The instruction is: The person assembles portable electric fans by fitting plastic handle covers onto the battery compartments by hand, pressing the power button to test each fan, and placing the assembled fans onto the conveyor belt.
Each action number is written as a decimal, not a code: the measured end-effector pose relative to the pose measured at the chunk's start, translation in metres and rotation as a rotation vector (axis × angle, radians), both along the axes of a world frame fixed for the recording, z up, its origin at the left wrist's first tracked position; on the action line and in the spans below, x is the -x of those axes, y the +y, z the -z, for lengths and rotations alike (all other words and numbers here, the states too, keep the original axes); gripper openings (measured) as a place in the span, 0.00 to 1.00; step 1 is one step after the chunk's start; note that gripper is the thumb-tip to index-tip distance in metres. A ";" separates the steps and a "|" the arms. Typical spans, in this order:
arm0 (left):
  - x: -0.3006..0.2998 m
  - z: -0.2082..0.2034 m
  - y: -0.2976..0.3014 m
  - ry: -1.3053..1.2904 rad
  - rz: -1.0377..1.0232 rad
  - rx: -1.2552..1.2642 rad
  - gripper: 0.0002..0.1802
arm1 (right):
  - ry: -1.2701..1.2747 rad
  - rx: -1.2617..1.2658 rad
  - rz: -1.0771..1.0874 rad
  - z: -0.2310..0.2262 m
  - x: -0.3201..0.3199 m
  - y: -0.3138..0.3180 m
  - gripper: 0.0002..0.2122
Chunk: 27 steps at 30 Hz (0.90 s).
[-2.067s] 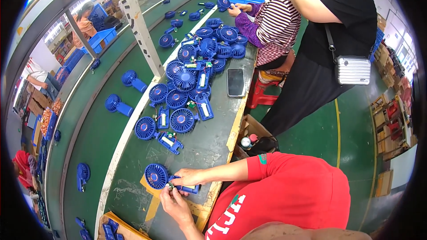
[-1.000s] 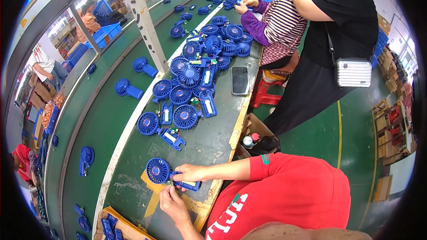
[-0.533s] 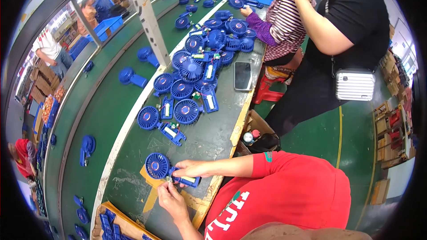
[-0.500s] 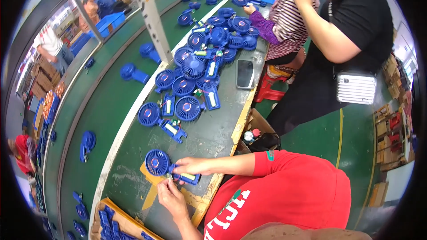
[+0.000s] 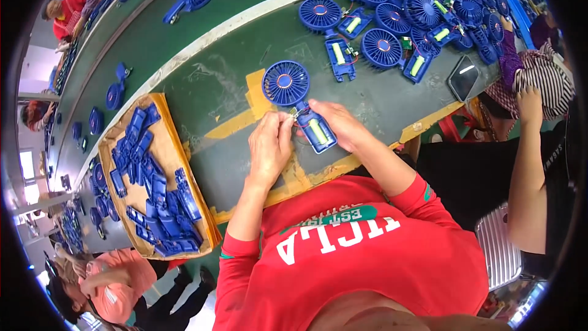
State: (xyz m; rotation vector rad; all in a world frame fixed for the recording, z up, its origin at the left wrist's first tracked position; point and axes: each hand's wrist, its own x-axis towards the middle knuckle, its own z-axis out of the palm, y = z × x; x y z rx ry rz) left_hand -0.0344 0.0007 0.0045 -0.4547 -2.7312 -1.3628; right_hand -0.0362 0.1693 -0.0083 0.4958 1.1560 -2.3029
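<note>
On the near part of the worn dark-green workbench [image 5: 226, 104], a blue plastic handheld fan with a round slatted head [image 5: 286, 83] sits between the wearer's bare hands, its handle [image 5: 326, 129] open on a pale yellow-green cylindrical cell [image 5: 318, 131]. Relative to the preceding views, the camera has swung leftward: the heap of blue round-headed fans [image 5: 422, 9] now occupies the upper right, and the shallow tan cardboard carton [image 5: 192, 178] of loose blue plastic handle pieces [image 5: 156, 184], formerly cut by the lower rim, shows whole at left. Both hands, by contrast, keep to the fan's neck, which suggests that the fine work there is continuing, not finished.

Grip: the left hand [image 5: 269, 147] makes a narrow pinch on the small green circuit board [image 5: 294, 112] at the neck; whether a wire is caught too is too small to tell. The right hand [image 5: 339, 124] holds the handle from its right side, thumb near the neck. Whether the handle touches the bench cannot be told.

Orientation: the head points away from the wearer, grille upward; the handle runs back toward the red shirt [image 5: 361, 208]. The long axis slants from upper left to lower right, steeper than before, a difference probably due largely to the turned view
</note>
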 end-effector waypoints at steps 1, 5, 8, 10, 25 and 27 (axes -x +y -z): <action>-0.001 0.000 -0.001 -0.021 -0.005 -0.009 0.06 | -0.007 0.006 -0.009 0.002 0.000 -0.002 0.16; -0.002 -0.003 0.000 -0.053 0.000 -0.008 0.06 | 0.012 0.021 -0.009 0.007 -0.002 0.000 0.15; -0.004 -0.002 0.002 -0.041 0.015 -0.026 0.04 | 0.035 0.014 -0.005 0.006 -0.004 -0.001 0.14; -0.005 -0.001 0.005 -0.086 0.006 -0.047 0.04 | 0.050 0.009 0.002 0.005 -0.005 -0.001 0.14; -0.005 0.008 0.009 0.123 0.019 0.158 0.05 | 0.090 -0.066 -0.003 0.010 -0.006 0.001 0.14; -0.005 0.007 0.009 0.146 0.023 0.170 0.04 | 0.081 -0.056 -0.023 0.011 -0.006 0.001 0.15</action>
